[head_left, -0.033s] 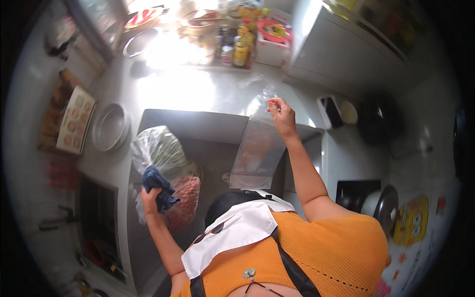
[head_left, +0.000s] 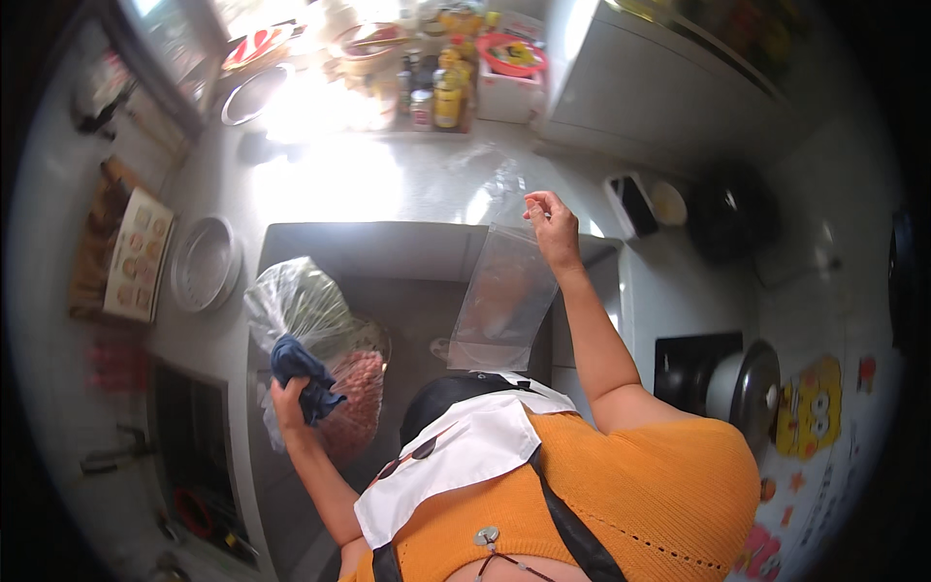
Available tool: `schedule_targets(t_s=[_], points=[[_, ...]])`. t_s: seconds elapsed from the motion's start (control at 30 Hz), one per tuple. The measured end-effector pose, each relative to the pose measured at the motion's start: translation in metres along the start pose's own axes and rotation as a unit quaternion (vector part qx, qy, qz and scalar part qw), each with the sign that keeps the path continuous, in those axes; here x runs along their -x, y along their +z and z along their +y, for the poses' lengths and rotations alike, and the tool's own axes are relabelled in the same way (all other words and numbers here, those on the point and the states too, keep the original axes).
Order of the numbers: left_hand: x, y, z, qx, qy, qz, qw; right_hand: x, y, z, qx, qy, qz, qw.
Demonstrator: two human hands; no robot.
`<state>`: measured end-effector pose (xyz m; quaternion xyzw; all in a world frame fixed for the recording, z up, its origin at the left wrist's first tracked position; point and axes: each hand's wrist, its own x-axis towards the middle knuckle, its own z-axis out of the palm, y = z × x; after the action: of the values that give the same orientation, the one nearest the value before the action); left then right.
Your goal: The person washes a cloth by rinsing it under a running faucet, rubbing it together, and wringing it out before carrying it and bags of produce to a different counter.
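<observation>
My left hand [head_left: 289,400] is closed round a bunched dark blue cloth [head_left: 303,371]. Right beside it are a clear plastic bag with something green inside [head_left: 312,303] and a clear bag of small pinkish pieces [head_left: 357,398]. Whether my left fingers also grip these bags cannot be told. My right hand [head_left: 553,225], raised near the far counter edge, pinches the upper corner of a flat clear plastic bag [head_left: 497,301]. That bag hangs down before me and looks empty.
Below my hands is a grey recess like a sink [head_left: 417,301]. Beyond it stand bottles [head_left: 447,97] and a red-rimmed bowl [head_left: 512,56]. A round pale basin [head_left: 207,262] lies left; a phone [head_left: 633,209], a dark pan [head_left: 732,211] and a lidded pot [head_left: 745,393] are right.
The view has turned slightly, so the counter things sit further left and the sink edge lower. Both hands keep their grips.
</observation>
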<state>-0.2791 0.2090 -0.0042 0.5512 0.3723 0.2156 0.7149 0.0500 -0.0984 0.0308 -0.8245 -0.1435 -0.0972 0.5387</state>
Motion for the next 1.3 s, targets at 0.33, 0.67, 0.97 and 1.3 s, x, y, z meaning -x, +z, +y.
schedule_targets(t_s=[0.33,0.67,0.97,1.3], points=[[-0.010,-0.007,0.009,0.020,-0.035,-0.098,0.994,0.101,-0.137,0.036,-0.034,0.216,0.181,0.959],[-0.010,-0.004,0.027,0.037,-0.053,-0.164,0.984,0.120,-0.137,0.041,0.028,0.235,0.196,0.952],[0.002,0.012,0.049,0.020,-0.040,-0.147,0.988,0.113,-0.160,0.009,0.254,0.272,0.190,0.909],[0.021,0.022,0.081,0.092,-0.090,-0.222,0.967,0.074,-0.165,-0.099,0.497,0.141,0.081,0.853]])
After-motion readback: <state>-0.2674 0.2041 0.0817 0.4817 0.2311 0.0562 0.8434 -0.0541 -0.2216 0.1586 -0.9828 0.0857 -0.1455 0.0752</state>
